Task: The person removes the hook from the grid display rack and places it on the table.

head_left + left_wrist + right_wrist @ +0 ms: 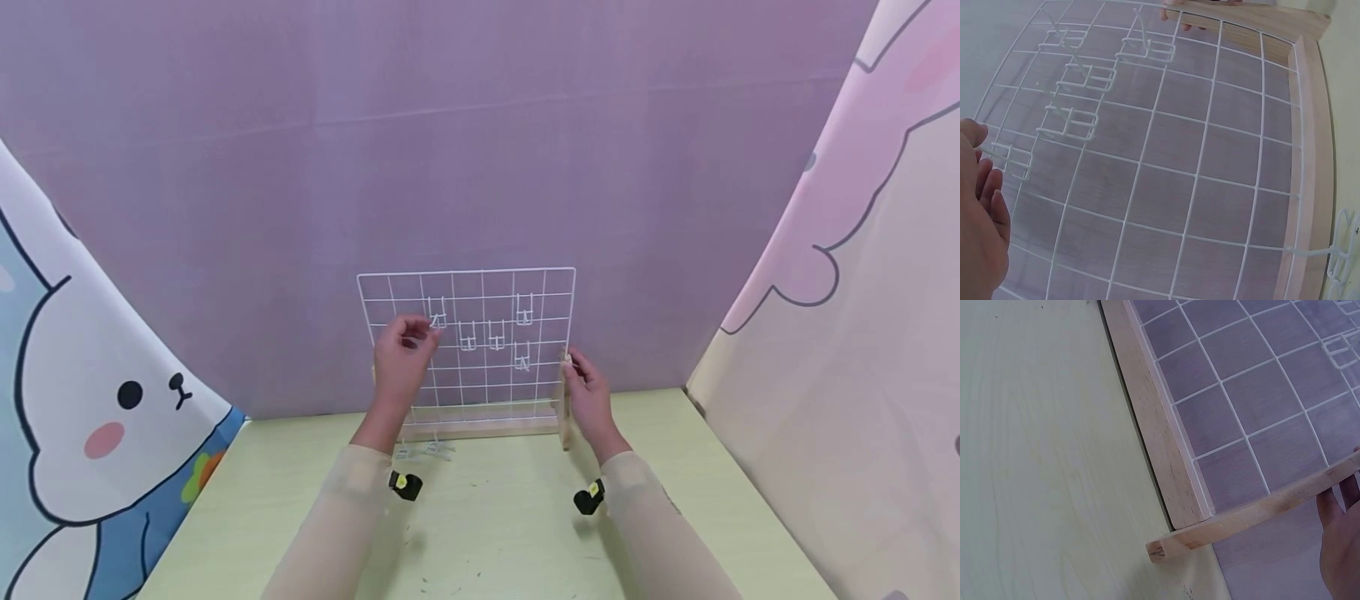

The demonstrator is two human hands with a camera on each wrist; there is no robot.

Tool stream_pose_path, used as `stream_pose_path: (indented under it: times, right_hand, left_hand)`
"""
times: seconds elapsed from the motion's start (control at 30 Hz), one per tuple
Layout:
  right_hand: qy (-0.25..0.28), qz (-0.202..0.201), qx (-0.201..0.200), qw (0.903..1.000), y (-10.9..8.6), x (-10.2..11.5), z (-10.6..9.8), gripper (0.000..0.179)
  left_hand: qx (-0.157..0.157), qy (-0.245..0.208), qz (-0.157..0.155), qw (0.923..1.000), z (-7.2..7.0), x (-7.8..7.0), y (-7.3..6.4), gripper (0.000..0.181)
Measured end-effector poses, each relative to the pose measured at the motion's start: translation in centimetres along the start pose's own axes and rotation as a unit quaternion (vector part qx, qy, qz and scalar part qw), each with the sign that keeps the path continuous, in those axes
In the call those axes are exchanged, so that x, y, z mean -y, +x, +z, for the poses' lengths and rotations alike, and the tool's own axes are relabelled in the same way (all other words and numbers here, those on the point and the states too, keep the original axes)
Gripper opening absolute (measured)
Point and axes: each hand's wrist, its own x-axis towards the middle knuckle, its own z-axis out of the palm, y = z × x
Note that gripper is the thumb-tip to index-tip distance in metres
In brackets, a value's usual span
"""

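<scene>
A white wire grid panel (468, 386) stands upright in a wooden stand (487, 430). Several white wire hooks hang on the grid, among them one hook (524, 312) at the upper right. My left hand (403, 354) is at the grid's upper left, where thumb and fingers pinch the prong of a wire hook (1013, 161) hanging on the wires. On the other side, my right hand (588, 396) grips the wooden side post (1260, 512) of the stand. Part of its fingers is hidden behind that post.
Loose white wire hooks (438, 450) lie on the pale table (480, 533) before the stand's left end. A purple backdrop (480, 167) rises behind the grid. Printed cloth panels flank the table, with a cartoon rabbit (97, 392) on the left one.
</scene>
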Motion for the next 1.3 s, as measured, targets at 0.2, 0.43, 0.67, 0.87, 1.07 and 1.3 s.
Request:
stream_pose_path:
  times: [0.2, 0.43, 0.67, 0.87, 1.07, 1.3]
  right_hand:
    - [0.004, 0.001, 0.003, 1.0, -0.11, 0.14, 0.01, 0.047]
    - [0.01, 0.001, 0.004, 0.9999, -0.27, 0.25, 0.06, 0.048]
    - [0.013, 0.001, 0.004, 0.9999, -0.3, 0.2, 0.12, 0.047]
    - [0.011, 0.001, 0.004, 0.9999, -0.36, 0.35, 0.06, 0.047]
    - [0.007, 0.003, 0.004, 1.0, -0.4, 0.31, 0.04, 0.046]
    - [0.004, 0.005, 0.004, 1.0, -0.25, 0.22, 0.02, 0.046]
  left_hand:
    - [-0.002, 0.016, 0.017, 0.9997, -0.01, -0.27, 0.23, 0.015]
    - [0.003, 0.01, 0.018, 0.9998, 0.01, -0.65, 0.25, 0.011]
    - [-0.016, 0.02, 0.008, 0.9997, 0.09, -0.75, 0.33, 0.008]
    - [-0.049, 0.034, 0.025, 0.9979, 0.02, -0.62, 0.44, 0.006]
    - [-0.072, 0.033, 0.054, 0.9954, -0.01, -0.68, 0.58, 0.006]
    - [-0.082, 0.033, 0.069, 0.9937, -0.11, -0.89, 0.76, 0.008]
